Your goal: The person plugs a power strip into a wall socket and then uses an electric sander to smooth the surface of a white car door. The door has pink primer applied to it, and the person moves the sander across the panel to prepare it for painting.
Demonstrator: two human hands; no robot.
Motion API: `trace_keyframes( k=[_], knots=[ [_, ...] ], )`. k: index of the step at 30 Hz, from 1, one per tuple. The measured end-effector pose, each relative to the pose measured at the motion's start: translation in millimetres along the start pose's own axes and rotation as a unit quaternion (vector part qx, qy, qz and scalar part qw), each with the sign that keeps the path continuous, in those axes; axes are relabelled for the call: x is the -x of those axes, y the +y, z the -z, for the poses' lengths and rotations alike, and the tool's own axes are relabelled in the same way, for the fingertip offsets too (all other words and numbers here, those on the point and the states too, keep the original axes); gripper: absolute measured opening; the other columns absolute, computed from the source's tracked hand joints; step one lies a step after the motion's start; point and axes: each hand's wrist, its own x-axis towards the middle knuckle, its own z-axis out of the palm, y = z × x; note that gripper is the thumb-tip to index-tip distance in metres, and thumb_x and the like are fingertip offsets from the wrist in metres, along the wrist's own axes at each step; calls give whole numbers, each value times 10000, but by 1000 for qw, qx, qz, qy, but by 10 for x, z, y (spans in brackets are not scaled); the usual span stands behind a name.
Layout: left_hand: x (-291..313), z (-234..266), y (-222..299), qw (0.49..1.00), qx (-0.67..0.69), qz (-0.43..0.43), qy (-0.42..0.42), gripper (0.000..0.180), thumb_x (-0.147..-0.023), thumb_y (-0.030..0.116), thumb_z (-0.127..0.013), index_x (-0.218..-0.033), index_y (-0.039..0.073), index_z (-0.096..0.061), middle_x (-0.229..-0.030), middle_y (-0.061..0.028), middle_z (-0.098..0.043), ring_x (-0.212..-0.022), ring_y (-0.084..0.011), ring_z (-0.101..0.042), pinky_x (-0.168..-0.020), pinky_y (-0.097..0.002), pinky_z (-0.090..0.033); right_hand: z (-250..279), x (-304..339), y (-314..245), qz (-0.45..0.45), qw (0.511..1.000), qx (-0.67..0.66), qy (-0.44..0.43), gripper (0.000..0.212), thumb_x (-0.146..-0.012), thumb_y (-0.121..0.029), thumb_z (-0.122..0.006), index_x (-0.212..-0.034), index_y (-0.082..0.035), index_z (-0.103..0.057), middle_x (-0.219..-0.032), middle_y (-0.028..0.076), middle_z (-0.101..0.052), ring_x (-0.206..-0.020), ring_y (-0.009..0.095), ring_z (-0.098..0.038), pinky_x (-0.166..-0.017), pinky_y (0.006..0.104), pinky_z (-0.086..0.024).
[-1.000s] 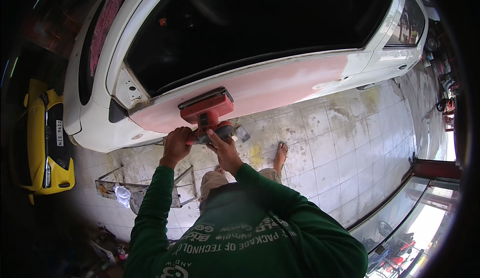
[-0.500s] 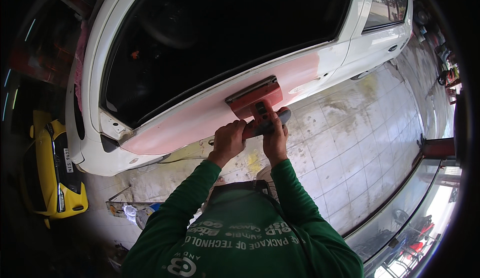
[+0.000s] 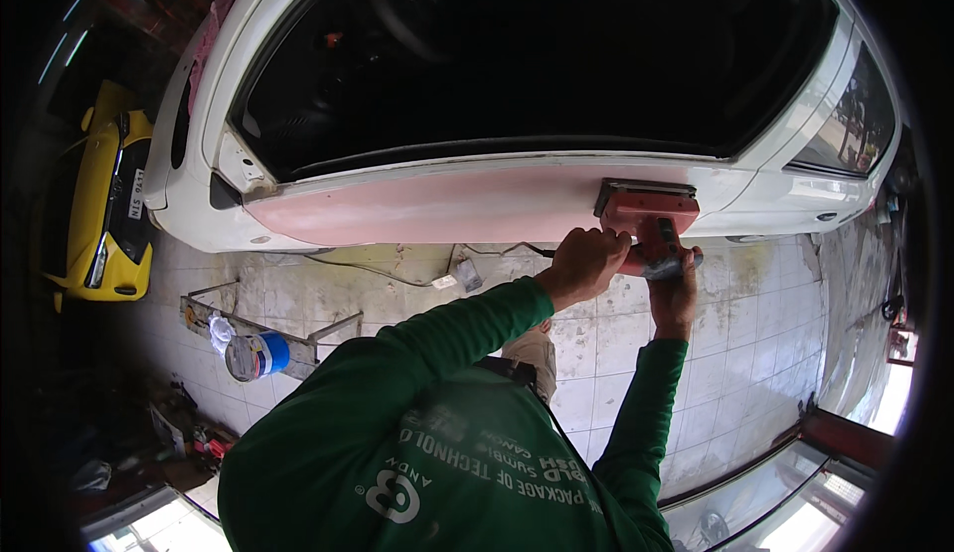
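Observation:
A red electric sander [image 3: 648, 216] with a dark grip lies against the side of a white car [image 3: 497, 167], at the right end of the pink patch [image 3: 447, 197] on its door. My left hand [image 3: 586, 262] is closed round the handle on the sander's left side. On the right, my right hand [image 3: 676, 294] grips the sander's rounded dark end from below. The sander's pad side faces the car panel and is hidden. A dark cord [image 3: 497, 250] runs left from near my left hand and hangs down towards the floor.
A metal stand or plank [image 3: 298, 345] carries a blue-and-white can [image 3: 255, 354] at the lower left. A yellow car [image 3: 109, 204] is parked farther left. White floor tiles [image 3: 735, 373] stretch below the car. A red post [image 3: 845, 440] and glass panels stand at lower right.
Both hands have carried the sander to the right along the door, from the middle of the pink patch to its right end. My view has turned, and the can and cord show more.

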Motion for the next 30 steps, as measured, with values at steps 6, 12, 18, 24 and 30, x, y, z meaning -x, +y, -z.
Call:
trace_keyframes(
  k=[6,12,18,24,30],
  knots=[
    [669,121,-524,999,10,37,25,148,-852,144,-684,-964,80,-610,-813,-91,-631,-764,-291,-676,-649,-450,-491,-166,178,601,-89,994,18,-63,460,-959,-298,-783,-1380,-342,-604,-1512,30,-546,-1410,270,-498,-1194,551,-383],
    [1697,535,-1272,995,-48,76,43,125,-860,189,-699,-935,119,-628,-830,-61,-640,-809,-274,-674,-721,-448,-469,-626,311,1521,-176,977,30,-118,532,-890,-274,-854,-1365,-311,-616,-1480,36,-578,-1398,263,-510,-1216,540,-368],
    [2587,986,-2000,989,-84,115,38,170,-798,175,-751,-926,132,-647,-825,-26,-643,-833,-254,-679,-777,-426,-475,-1354,485,2492,-269,951,44,-145,413,-844,-172,-864,-1196,-214,-651,-1413,97,-621,-1385,325,-525,-1203,574,-378],
    [3349,1513,-2629,979,-127,150,52,174,-752,136,-768,-903,140,-683,-858,-25,-681,-891,-252,-674,-810,-423,-487,-2060,599,3440,-310,918,51,-241,532,-888,-202,-828,-1363,-122,-602,-1421,96,-627,-1370,301,-573,-1228,522,-398],
    [4108,1973,-3289,971,-144,185,52,262,-686,87,-790,-922,146,-694,-880,-15,-686,-933,-259,-653,-864,-431,-506,-2607,783,4445,-357,905,17,-230,501,-910,-70,-782,-1373,-121,-598,-1403,101,-642,-1348,284,-585,-1217,512,-419]
  ],
)
